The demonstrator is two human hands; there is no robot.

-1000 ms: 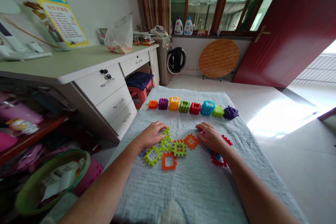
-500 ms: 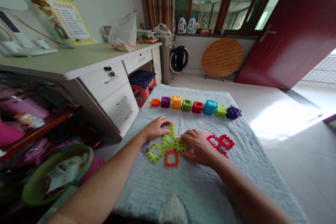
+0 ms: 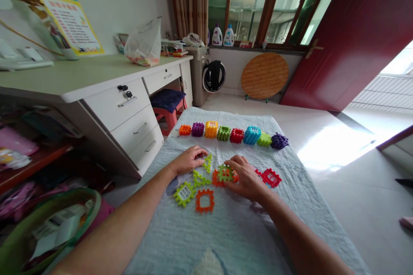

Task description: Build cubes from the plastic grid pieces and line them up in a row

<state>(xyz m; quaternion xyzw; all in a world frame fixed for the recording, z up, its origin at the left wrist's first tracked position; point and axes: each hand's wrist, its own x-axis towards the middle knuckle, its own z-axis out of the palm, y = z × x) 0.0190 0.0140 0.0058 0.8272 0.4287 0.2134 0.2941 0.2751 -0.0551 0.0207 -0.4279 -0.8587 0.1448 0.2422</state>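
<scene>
My left hand (image 3: pixel 190 160) rests on the cloth with its fingertips at a light green triangular piece (image 3: pixel 207 163). My right hand (image 3: pixel 244 177) is closed on the edge of a green square piece (image 3: pixel 225 172), which lies over orange pieces (image 3: pixel 217 178). Between the hands is another light green triangle (image 3: pixel 200 178). Nearer to me lie a light green square with a white window (image 3: pixel 185 194) and an orange square frame (image 3: pixel 204 200). Red pieces (image 3: pixel 272 178) lie right of my right hand, partly hidden by it.
A row of coloured blocks (image 3: pixel 237 135) crosses the far part of the cloth-covered table (image 3: pixel 180 240). A desk (image 3: pixel 103 75) and a green basket (image 3: pixel 87 227) stand at the left, with a stool (image 3: pixel 169 102) beyond.
The green square in my right hand has moved slightly away from the triangle, and orange pieces now show beneath it. The camera view has shifted slightly.
</scene>
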